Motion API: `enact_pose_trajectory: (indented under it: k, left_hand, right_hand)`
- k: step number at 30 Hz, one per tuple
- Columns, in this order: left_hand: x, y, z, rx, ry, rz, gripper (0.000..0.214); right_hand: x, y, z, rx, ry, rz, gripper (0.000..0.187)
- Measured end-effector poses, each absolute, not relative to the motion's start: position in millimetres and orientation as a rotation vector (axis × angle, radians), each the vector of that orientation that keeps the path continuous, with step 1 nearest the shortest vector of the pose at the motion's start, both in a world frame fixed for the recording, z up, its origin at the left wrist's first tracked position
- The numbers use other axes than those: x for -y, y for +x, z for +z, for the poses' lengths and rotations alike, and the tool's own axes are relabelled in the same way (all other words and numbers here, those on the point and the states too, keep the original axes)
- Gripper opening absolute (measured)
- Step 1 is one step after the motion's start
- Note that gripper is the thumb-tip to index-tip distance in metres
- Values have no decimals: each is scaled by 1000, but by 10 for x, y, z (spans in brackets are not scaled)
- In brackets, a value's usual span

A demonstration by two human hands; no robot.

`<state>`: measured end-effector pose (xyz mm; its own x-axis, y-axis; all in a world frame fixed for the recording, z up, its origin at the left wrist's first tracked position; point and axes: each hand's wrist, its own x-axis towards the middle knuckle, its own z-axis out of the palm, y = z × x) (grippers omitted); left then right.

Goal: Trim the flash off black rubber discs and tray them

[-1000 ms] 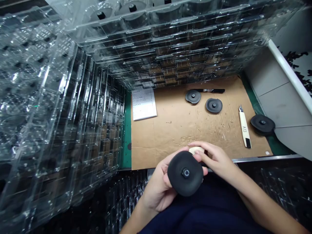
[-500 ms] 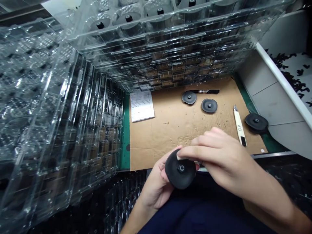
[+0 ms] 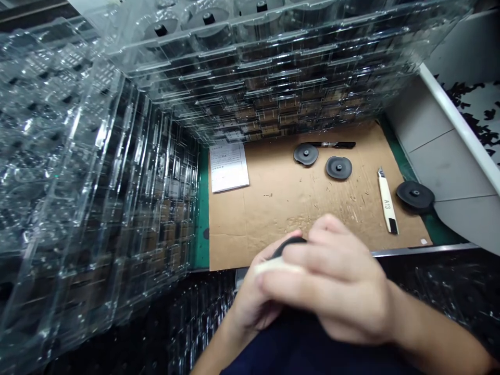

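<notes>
My left hand point(image 3: 252, 294) is closed round a black rubber-like disc point(image 3: 288, 244), of which only the upper rim shows. My right hand point(image 3: 339, 284) crosses in front and hides the rest. Between its thumb and fingers it pinches a whitish pad point(image 3: 273, 266), whose exact kind I cannot make out. Beyond the hands, two similar discs with a central hub lie on the cardboard, a left one point(image 3: 305, 154) and a right one point(image 3: 338, 167). Another disc point(image 3: 415, 197) rests at the right edge.
A cream-handled craft knife point(image 3: 387, 204) marked A13 and a black marker point(image 3: 339, 145) lie on the cardboard sheet point(image 3: 258, 219), amid small scraps. Printed paper point(image 3: 229, 174) is at the left. Stacked clear plastic trays point(image 3: 250, 99) wall the back and left; a white bin side point(image 3: 433, 135) borders the right.
My right hand has swept left and toward me across the disc, carrying the whitish pad, and now covers most of it. The left hand keeps its hold; the view has shifted slightly.
</notes>
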<state>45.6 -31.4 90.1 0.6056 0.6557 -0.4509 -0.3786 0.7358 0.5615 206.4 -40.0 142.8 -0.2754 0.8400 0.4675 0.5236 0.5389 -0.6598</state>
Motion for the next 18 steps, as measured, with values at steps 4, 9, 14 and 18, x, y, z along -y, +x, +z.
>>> enact_pose_trajectory:
  k: [4,9,14,18]
  left_hand:
    - [298,395,927,-577,402,730,61]
    - [264,340,1045,-640,380,712,59]
    - [275,397,1074,-650,371,717,56]
    - [297,463,1058,-695,384,767,58]
  right_hand:
    - [449,2220,1235,1645,-1399,763,26]
    - [674,2287,854,1284,-1599,1059,19]
    - [750,2258,904,1183,-1692,933,23]
    - [707,2086,1253,1481,-1509,596,33]
